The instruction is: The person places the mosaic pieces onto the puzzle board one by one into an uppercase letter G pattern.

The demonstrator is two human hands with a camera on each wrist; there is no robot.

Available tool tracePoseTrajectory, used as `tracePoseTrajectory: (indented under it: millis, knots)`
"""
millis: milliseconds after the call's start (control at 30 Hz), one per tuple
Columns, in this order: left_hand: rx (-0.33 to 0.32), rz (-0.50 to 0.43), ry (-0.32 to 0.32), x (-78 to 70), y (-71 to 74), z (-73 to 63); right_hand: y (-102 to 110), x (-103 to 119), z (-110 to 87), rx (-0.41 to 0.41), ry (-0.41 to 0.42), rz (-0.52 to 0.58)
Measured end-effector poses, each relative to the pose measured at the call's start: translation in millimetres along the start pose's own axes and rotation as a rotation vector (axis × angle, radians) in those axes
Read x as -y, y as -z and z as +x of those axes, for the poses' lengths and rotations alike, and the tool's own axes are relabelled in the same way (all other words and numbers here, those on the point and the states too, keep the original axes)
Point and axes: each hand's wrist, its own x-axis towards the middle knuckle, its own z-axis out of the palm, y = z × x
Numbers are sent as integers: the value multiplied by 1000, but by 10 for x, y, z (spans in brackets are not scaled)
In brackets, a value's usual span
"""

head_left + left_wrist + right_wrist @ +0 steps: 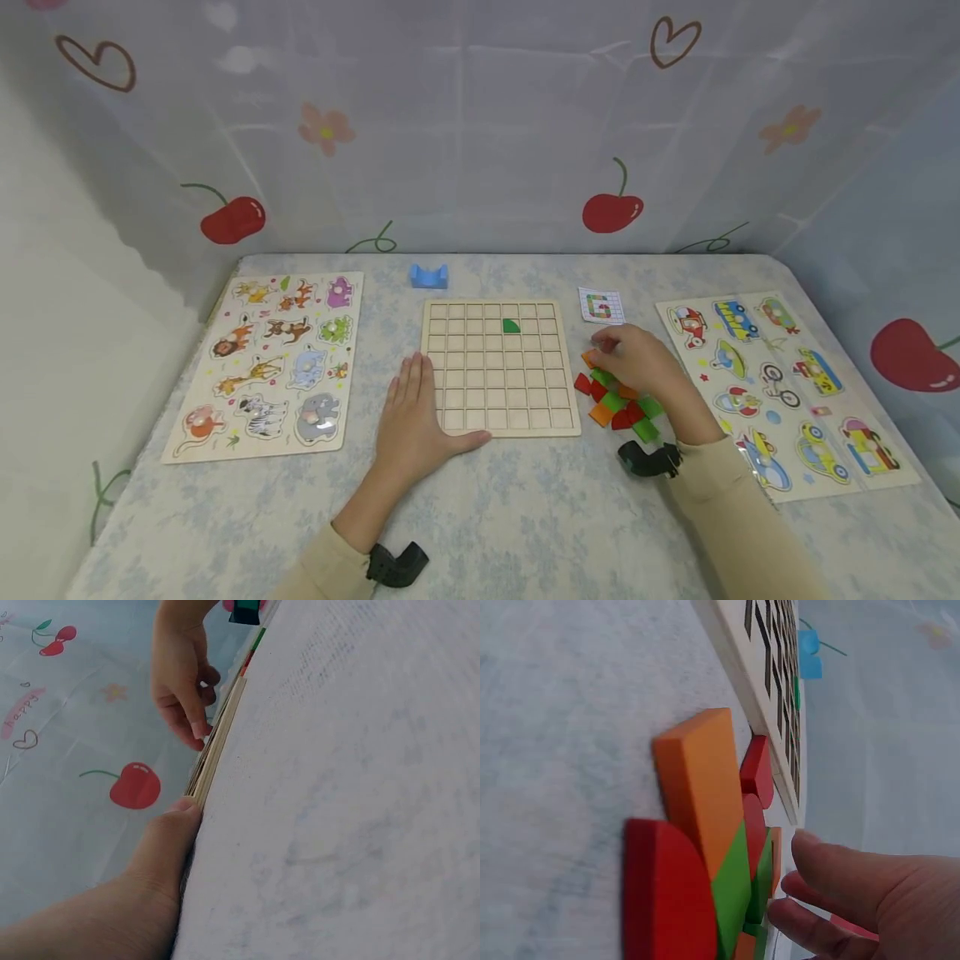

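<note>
My left hand (412,408) lies flat on the table, fingers straight, with its thumb (174,821) against the near left corner of a wooden grid board (501,417). One green piece (511,326) sits in the board's upper row. My right hand (622,354) hovers over a pile of red, orange and green blocks (618,404) right of the board, and its curled fingertips pinch a small red piece (604,341). Up close in the right wrist view, the pile (705,825) lies beside the board's edge (742,690), under my curled fingers (832,870).
A pattern card (601,306) lies behind the pile. A blue block (428,275) sits behind the board. An animal peg puzzle (270,362) lies at the left and a vehicle peg puzzle (787,383) at the right. Printed curtains wall the table.
</note>
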Motion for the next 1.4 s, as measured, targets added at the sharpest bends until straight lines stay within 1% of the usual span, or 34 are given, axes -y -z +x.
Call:
tracePoseTrajectory:
  millis: [100, 267, 367, 467, 600, 700, 800, 1033, 1300, 1400]
  knots:
    - [-1, 3, 2, -1, 12, -2, -24, -34, -33, -4, -5, -20]
    - [-2, -1, 2, 3, 12, -5, -72, -37, -34, -22, 31, -20]
    - [5, 4, 5, 7, -1, 1, -83, -42, -16, -14, 61, 17]
    - [7, 3, 4, 10, -7, 6, -82, -56, 14, 14, 90, 55]
    - [13, 3, 5, 7, -1, 7, -77, -76, 92, 39, 146, 108]
    - [20, 2, 8, 2, 8, 5, -79, -49, 174, 41, 182, 162]
    - [25, -4, 12, 0, 11, 4, -72, 44, 256, 37, 180, 221]
    - [33, 5, 15, -3, 9, 10, -98, 365, 466, 10, 114, 285]
    - [26, 16, 14, 7, -4, 7, -350, 685, 688, -19, 111, 411]
    - [19, 14, 15, 11, -7, 4, -442, 792, 736, -39, 118, 415]
